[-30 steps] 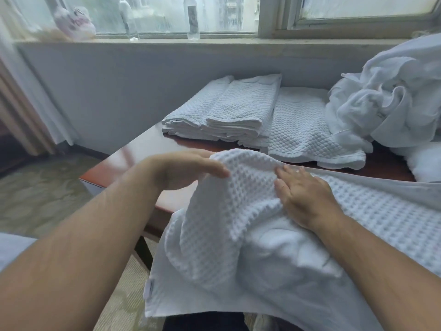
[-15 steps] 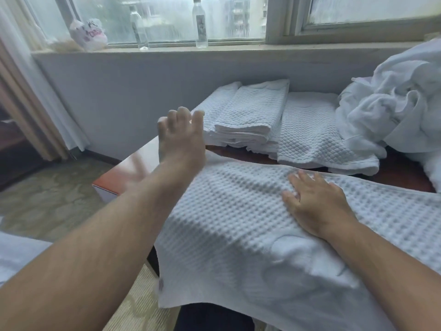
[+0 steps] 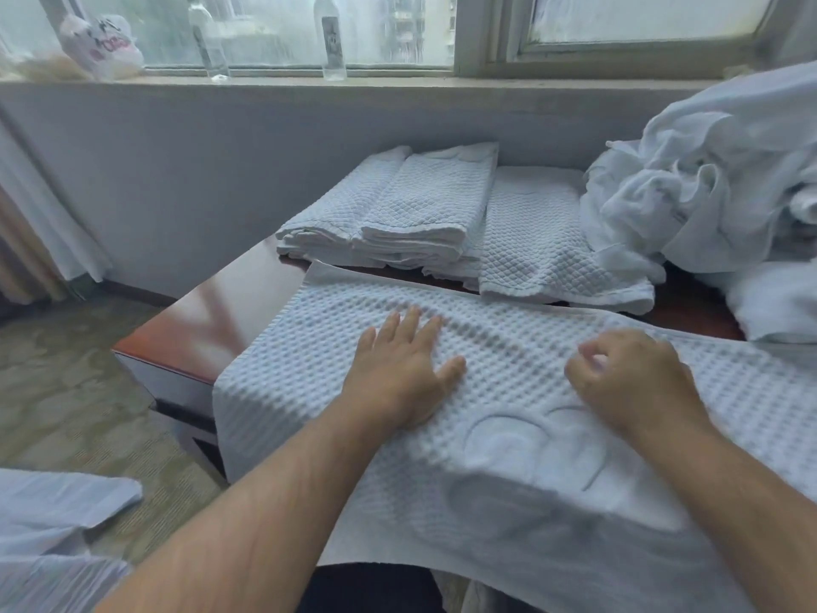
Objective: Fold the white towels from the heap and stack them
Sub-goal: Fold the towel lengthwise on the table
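The left hand (image 3: 404,373) lies flat, fingers straight and spread, pressing the white waffle-weave towel (image 3: 508,457) that drapes over the near edge of the glossy reddish-brown wooden counter (image 3: 208,320). The right hand (image 3: 632,378) rests on the same towel with its fingers curled; motion blur hides whether they pinch the cloth. Behind lie three piles of folded white towels (image 3: 424,205), and the heap of crumpled white towels (image 3: 707,192) is at the right. Two clear bottles (image 3: 330,37) stand on the windowsill.

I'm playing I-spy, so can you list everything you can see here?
spread towel: one, white waffle, over the table's near edge
folded towels: several, white, piles at the table's far side
towel heap: one, white, right
table: one, reddish-brown, under the towels
bottles: two, clear, windowsill
plastic bag: one, white, windowsill's left
cloth: one, white, lower left
left hand: flat on the spread towel
right hand: fingers curled, on the spread towel; grip unclear
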A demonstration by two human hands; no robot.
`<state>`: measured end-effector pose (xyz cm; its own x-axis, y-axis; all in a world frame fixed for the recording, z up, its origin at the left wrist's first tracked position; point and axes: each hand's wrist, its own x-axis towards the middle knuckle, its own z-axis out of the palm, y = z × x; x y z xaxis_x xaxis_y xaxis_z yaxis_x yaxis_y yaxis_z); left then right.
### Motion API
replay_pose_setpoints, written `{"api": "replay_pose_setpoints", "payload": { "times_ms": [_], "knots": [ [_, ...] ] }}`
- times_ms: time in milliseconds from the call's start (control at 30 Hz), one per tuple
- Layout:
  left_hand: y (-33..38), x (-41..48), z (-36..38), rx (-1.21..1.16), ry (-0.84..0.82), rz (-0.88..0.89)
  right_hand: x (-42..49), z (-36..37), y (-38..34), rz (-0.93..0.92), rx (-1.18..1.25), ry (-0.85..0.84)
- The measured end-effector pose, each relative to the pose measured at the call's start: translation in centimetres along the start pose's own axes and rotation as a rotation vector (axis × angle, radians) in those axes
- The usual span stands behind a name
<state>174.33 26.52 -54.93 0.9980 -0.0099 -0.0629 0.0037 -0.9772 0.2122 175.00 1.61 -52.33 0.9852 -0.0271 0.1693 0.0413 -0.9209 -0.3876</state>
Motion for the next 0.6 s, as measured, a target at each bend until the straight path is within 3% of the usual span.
{"api": "replay_pose_setpoints", "payload": {
  "times_ms": [67, 167, 233, 300, 400, 533, 600],
  "knots": [
    [-0.2, 0.2, 0.1, 0.012, 0.011, 0.01, -1.1, -1.8, 3.2, 0.207, -0.309, -0.099],
    [0.0, 0.2, 0.1, 0.019, -0.01, -0.028, -3.0, -4.0, 8.1, 0.462, -0.349, -0.242],
    [2.0, 0.0, 0.3, -0.004, 0.026, -0.047, -3.9, -4.1, 10.2, 0.48, -0.341, -0.27],
    [5.6, -0.5, 0.9, -0.076, 0.098, 0.042, -3.4, -3.3, 10.7, 0.43, -0.351, -0.253],
    [12.1, -1.4, 2.4, -0.191, -0.005, 0.239, -2.1, -2.8, 10.8, 0.397, -0.334, -0.238],
    [13.9, 0.0, 3.2, -0.024, -0.022, 0.242, -1.3, -3.8, 11.8, 0.318, -0.245, -0.186],
    [13.6, 0.8, 3.4, -0.006, -0.029, 0.25, -2.1, -4.9, 13.4, 0.424, -0.283, -0.154]
  ]
}}
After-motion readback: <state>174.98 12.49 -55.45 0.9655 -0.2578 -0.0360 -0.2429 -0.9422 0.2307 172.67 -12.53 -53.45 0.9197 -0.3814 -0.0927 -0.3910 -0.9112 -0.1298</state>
